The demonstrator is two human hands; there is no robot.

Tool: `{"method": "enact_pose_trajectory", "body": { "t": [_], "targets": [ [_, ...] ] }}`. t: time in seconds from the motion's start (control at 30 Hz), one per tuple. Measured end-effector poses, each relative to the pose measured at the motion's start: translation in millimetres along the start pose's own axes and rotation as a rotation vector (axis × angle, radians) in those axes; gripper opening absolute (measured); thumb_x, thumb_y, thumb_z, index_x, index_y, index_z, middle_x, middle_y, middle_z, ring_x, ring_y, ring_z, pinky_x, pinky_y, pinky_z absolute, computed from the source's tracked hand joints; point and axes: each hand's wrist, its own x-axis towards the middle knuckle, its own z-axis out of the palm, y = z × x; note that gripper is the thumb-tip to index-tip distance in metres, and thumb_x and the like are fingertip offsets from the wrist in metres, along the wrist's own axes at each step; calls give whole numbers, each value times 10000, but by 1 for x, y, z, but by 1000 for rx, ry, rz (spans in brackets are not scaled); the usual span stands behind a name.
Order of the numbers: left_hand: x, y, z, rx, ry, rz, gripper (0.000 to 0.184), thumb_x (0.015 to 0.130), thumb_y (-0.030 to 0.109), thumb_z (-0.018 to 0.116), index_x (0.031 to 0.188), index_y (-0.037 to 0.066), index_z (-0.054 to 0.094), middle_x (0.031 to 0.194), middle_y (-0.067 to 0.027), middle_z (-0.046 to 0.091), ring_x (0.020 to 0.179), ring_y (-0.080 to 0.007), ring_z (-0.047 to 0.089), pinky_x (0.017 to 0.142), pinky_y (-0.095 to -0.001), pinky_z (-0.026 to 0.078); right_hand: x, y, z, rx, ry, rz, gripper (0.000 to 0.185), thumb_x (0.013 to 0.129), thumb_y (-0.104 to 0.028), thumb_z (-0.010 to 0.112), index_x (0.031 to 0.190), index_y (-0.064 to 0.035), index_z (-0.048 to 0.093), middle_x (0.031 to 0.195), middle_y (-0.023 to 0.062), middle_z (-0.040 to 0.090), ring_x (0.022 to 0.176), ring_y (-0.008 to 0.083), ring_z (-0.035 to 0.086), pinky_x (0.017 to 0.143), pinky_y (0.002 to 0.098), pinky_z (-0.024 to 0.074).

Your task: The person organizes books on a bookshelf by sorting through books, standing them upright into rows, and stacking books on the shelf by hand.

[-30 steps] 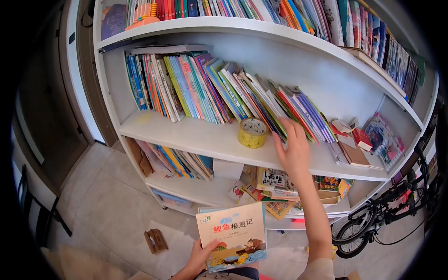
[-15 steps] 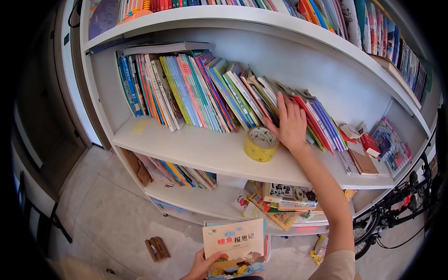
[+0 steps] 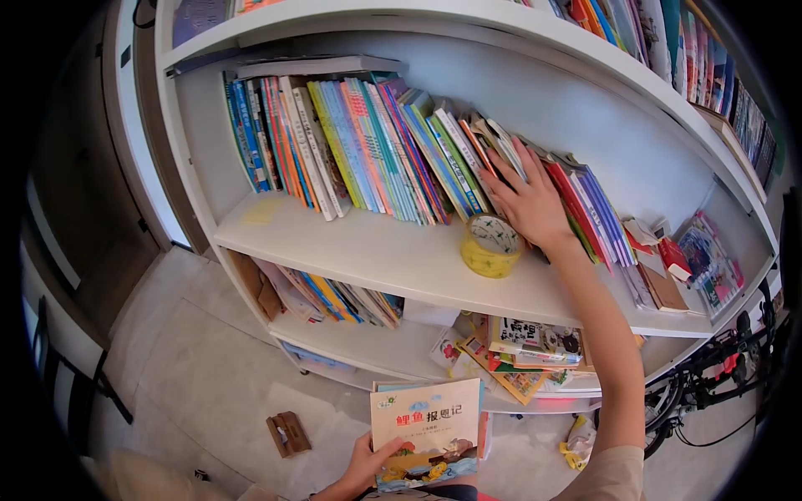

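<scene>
My left hand point(image 3: 364, 464) is closed on a picture book point(image 3: 428, 430), with its thumb across the cover; edges of other thin books show behind it. Red and black characters run across the pale cover above a drawing. My right hand point(image 3: 531, 200) reaches up to the middle shelf, its fingers apart and laid against the leaning books point(image 3: 503, 154). Just left of its wrist, a roll of yellow tape point(image 3: 491, 247) rests on the shelf board. Purple-spined books point(image 3: 605, 219) lean to the right of the hand.
A row of upright books point(image 3: 368, 150) fills the left of the white shelf point(image 3: 351, 260). Small items and a red box point(image 3: 675, 260) lie at its right end. Below are piled books point(image 3: 535, 346). A bicycle point(image 3: 710, 376) stands at right; a brown object point(image 3: 288, 434) lies on the floor.
My right hand has shifted slightly left along the leaning books, and its fingers are more spread. The view has moved a little, while my left hand keeps hold of the picture book.
</scene>
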Motion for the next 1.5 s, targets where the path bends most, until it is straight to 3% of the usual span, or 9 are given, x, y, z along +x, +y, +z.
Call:
{"method": "enact_pose_trajectory", "body": {
  "t": [0.07,0.23,0.33,0.7,0.83,0.93,1.1,1.27,1.5],
  "targets": [
    [-6,2,-6,-11,22,-4,295,874,99,585,1110,-66,520,976,-151,641,877,-194,627,775,-319,518,6,-5,-18,77,130,-9,257,864,-253,533,1039,-91,629,1208,94,551,1252,274,387,1034,420,320],
    [-23,10,-15,-28,116,-22,277,881,103,575,1100,-60,531,929,-142,655,834,-187,635,746,-314,520,-16,-64,-51,303,-80,154,234,776,-255,643,896,-58,608,937,99,634,980,295,561,941,441,385],
    [-27,9,-26,-64,143,-21,263,879,101,575,1083,-60,540,928,-142,655,821,-190,638,735,-313,522,-32,-84,-41,425,-378,389,306,759,-233,665,999,-56,595,959,141,626,1004,321,554,954,432,386],
    [-34,20,-54,-156,193,0,302,859,100,598,1101,-65,523,973,-145,640,842,-207,635,731,-330,529,75,-159,-12,988,-60,27,298,784,-169,646,1019,-11,551,980,171,598,953,346,551,831,414,436],
    [-39,15,-63,-102,235,56,331,865,112,585,1140,-52,500,1019,-156,622,845,-225,635,756,-343,527,115,-201,12,957,-124,25,348,742,-190,672,1030,-34,555,978,164,595,1030,328,526,898,444,400],
    [-46,3,-71,-192,275,131,241,865,149,608,1024,-28,573,835,-98,639,746,-186,618,679,-304,521,142,-199,-1,834,59,47,390,721,-207,683,1048,-38,555,998,152,580,1047,339,513,908,478,388],
    [-50,5,-90,-197,220,116,219,863,150,610,993,-24,579,831,-103,641,734,-192,620,655,-309,523,241,-133,0,27,432,308,491,702,-200,697,1137,-47,528,1040,116,558,1032,285,498,968,442,348],
    [-59,17,-92,-175,280,178,212,861,152,614,973,-27,588,815,-102,645,722,-191,621,654,-312,522,293,-97,19,52,-15,271,372,711,-114,630,1067,-46,547,896,114,640,857,276,634,734,408,506],
    [-72,9,-104,-173,395,197,204,862,141,606,970,-32,590,837,-107,649,733,-195,619,669,-308,513,265,-91,-19,-42,288,180,141,763,-114,549,891,-66,583,736,87,654,709,230,658,578,336,517]
  ]
}}
